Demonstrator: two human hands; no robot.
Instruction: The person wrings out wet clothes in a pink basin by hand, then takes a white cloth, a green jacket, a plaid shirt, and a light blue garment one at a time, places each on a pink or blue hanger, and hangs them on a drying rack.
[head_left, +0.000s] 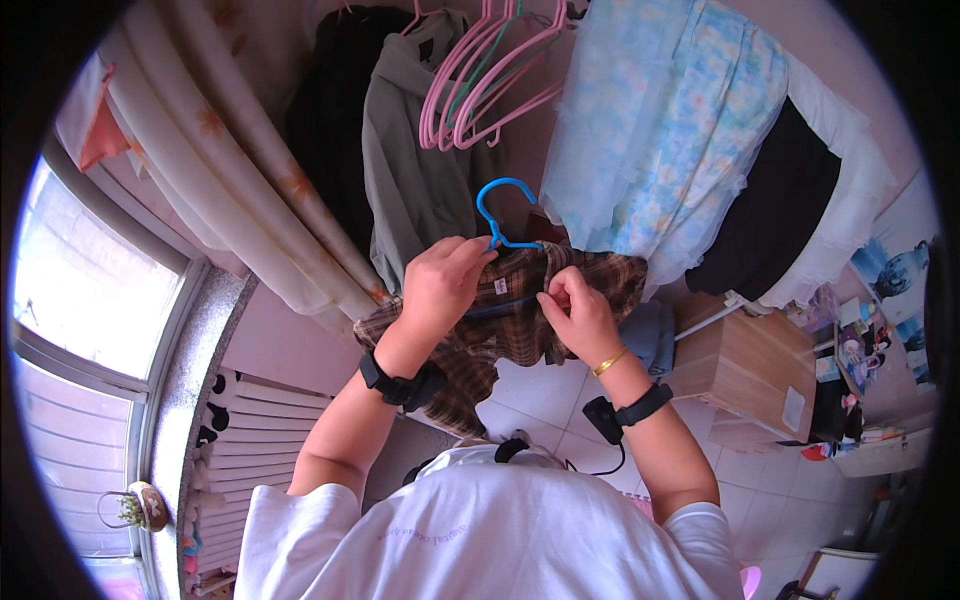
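Observation:
A brown plaid shirt (517, 330) hangs on a blue plastic hanger (484, 199), whose hook rises bare above the collar. At the base of that hook, my left hand (448, 281) pinches the collar edge; its fingertips also meet the hanger. My right hand (579, 311) grips the cloth at the shirt's front opening between thumb and bent forefinger. Inside the neck, a pale label (501, 286) shows between my hands. The hanger's lower bar (502, 307) crosses the opening, while its arms are mostly hidden by cloth.
Several pink hangers (487, 112) hang overhead, beside a grey-green hooded garment (405, 150). A blue floral dress (667, 127) hangs to the right, above a wooden cabinet (750, 360). On the left are a curtain (247, 150), a window and a speckled sill (176, 405) bearing a small potted plant (139, 506).

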